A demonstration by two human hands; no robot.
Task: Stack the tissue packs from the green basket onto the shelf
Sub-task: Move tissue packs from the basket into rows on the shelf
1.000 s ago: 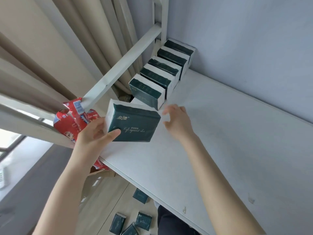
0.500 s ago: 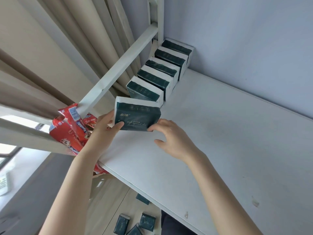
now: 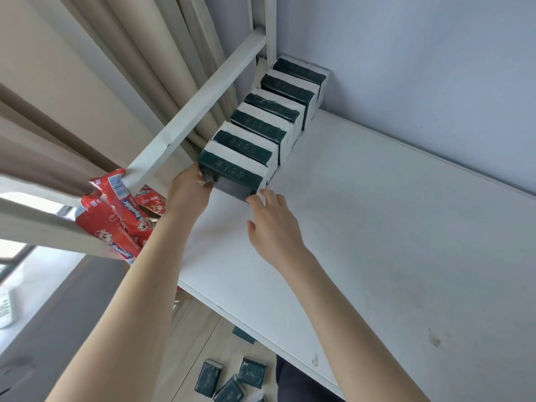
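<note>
Tissue pack [image 3: 232,173] now against row [image 3: 274,110]; left hand [image 3: 188,192], right hand [image 3: 272,224] outstretched alongside.

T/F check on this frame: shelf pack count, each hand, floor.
1. Six dark green plastic-wrapped tissue packs stand in a row on the white shelf. True.
2. The left hand grips the nearest pack at its end. True.
3. The right hand hangs clear of every pack. False: its fingertips touch the nearest pack's lower corner.
4. Every pack is already shelved. False: several loose packs lie on the wooden floor below.
</note>
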